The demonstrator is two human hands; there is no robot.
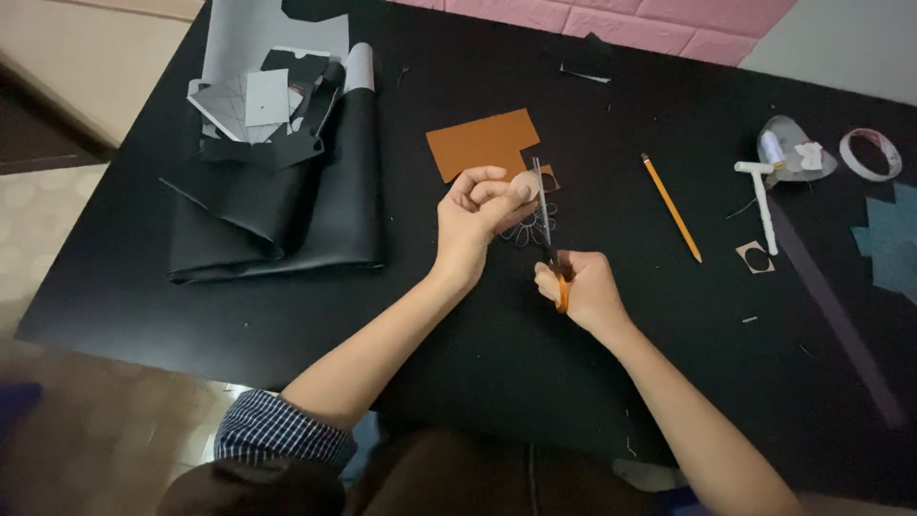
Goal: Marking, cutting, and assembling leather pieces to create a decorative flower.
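My left hand pinches a small black flower-shaped cutout with petal outlines, held just above the black table. My right hand grips orange-handled scissors, whose blades point up and away past the left fingertips, against the cutout. A brown sheet with a notch cut from its corner lies flat just beyond both hands.
A folded black sheet with paper scraps and a roll lies at the left. A yellow pencil, a white T-shaped tool, a tape ring, a clear holder and a teal piece lie at the right.
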